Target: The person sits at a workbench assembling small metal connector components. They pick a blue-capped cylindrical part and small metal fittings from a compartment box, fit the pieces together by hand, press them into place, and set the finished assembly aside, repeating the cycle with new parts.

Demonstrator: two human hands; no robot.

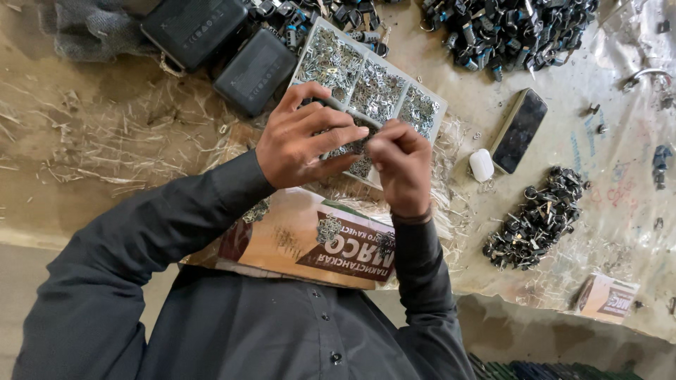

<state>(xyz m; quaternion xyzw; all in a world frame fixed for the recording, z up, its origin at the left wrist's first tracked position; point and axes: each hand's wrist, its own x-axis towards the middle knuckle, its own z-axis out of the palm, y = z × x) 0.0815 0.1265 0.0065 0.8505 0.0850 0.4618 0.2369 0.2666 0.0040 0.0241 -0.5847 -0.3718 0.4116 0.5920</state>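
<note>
My left hand [303, 137] is curled around a thin grey metal tool [352, 112] that points right. My right hand [401, 165] meets it with fingers pinched at the tool's tip; whatever small part it pinches is hidden by the fingers. Both hands hover over a clear compartment tray [377, 81] filled with small silvery metal parts. Below the hands, a printed cardboard sheet [310, 239] rests on my lap against my dark shirt.
Two black cases [193, 28] [257, 70] lie left of the tray. A dark phone [519, 130] and a small white case [482, 165] sit to the right. Piles of black parts lie at top right [507, 28] and right [539, 218]. A small box [605, 295] is near the edge.
</note>
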